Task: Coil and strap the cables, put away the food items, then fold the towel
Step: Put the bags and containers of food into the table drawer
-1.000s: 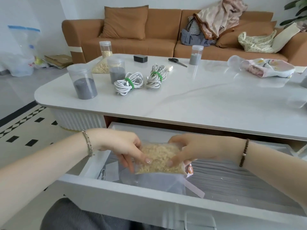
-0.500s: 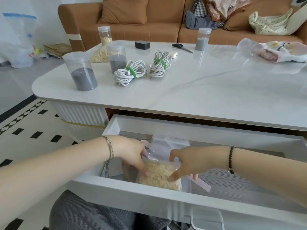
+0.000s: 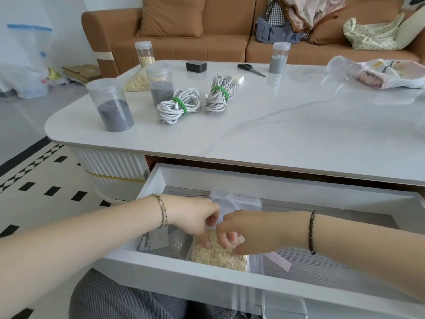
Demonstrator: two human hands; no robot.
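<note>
A clear zip bag of oat flakes point(image 3: 218, 255) lies in the open white drawer point(image 3: 184, 276) under the table. My left hand point(image 3: 195, 217) and my right hand point(image 3: 243, 231) both rest on the bag, fingers curled on its top. Two white cable coils point(image 3: 178, 105) point(image 3: 218, 93) with green straps lie on the white table point(image 3: 276, 139). Jars of grey powder point(image 3: 110, 104) point(image 3: 161, 85) point(image 3: 278, 57), a jar of oats point(image 3: 143, 54) and another oat bag point(image 3: 138, 81) stand at the table's left. The towel point(image 3: 388, 73) lies crumpled at the far right.
Black scissors point(image 3: 250, 69), a small black box point(image 3: 196, 66) and a white charger point(image 3: 238, 79) sit at the table's back. A brown sofa point(image 3: 207, 42) with cushions and clothes stands behind. Plastic bags point(image 3: 25, 65) lie on the floor at left.
Both hands have lowered the oat bag from above the drawer down onto its floor near the front wall. The camera has tilted down a little.
</note>
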